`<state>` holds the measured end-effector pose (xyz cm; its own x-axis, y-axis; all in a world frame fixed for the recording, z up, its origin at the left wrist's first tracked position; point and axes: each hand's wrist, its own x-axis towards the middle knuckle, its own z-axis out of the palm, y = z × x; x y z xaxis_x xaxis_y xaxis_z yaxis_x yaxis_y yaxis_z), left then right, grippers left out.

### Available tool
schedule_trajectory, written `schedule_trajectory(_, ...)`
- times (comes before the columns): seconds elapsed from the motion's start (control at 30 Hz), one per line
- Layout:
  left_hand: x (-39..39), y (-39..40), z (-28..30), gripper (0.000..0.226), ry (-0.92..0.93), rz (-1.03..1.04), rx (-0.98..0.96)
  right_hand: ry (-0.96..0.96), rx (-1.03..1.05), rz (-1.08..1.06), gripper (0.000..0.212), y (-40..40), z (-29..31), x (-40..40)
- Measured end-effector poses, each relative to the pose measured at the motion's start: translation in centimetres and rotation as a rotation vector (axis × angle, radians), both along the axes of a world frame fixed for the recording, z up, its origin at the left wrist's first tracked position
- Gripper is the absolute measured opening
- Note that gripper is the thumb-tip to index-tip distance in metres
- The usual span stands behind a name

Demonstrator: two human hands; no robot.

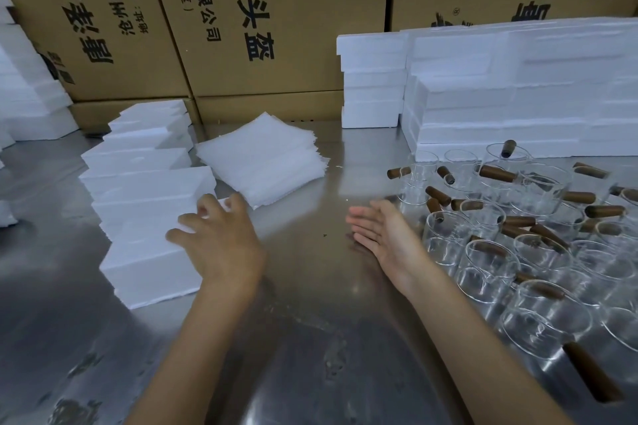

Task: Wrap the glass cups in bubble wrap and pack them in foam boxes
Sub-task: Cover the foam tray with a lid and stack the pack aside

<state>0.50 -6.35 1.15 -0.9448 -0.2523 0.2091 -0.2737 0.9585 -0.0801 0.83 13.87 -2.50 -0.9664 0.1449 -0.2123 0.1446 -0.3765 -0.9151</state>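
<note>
Fingers [207,207] of our left hand [221,241] curl over a foam box [145,217] at near left; our right hand [383,235] hovers flat and empty beside the glass cups [518,245] at right, bubble wrap [262,155] stacked farther back.

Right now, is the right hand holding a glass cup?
No, the right hand is open and empty above the table, beside the cups.

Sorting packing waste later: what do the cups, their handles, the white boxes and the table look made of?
Cups: clear glass, see-through with glints. Handles: probably dark-stained wood, matte brown. White boxes: foam, likely polystyrene, matte with crumbly edges. Table: brushed metal, seemingly stainless steel, with dull reflections.
</note>
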Motion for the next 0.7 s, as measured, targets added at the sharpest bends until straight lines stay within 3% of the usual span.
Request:
schedule_trajectory(0.3,-0.6,-4.8,-0.6,0.070,0.009,0.091,-0.041,-0.011,0.024,-0.036,0.036,-0.3,-0.1,0.0)
schedule_trajectory(0.7,-1.6,-5.2,-1.5,0.067,0.067,0.107,-0.076,-0.011,0.019,-0.058,0.032,-0.6,-0.1,0.2)
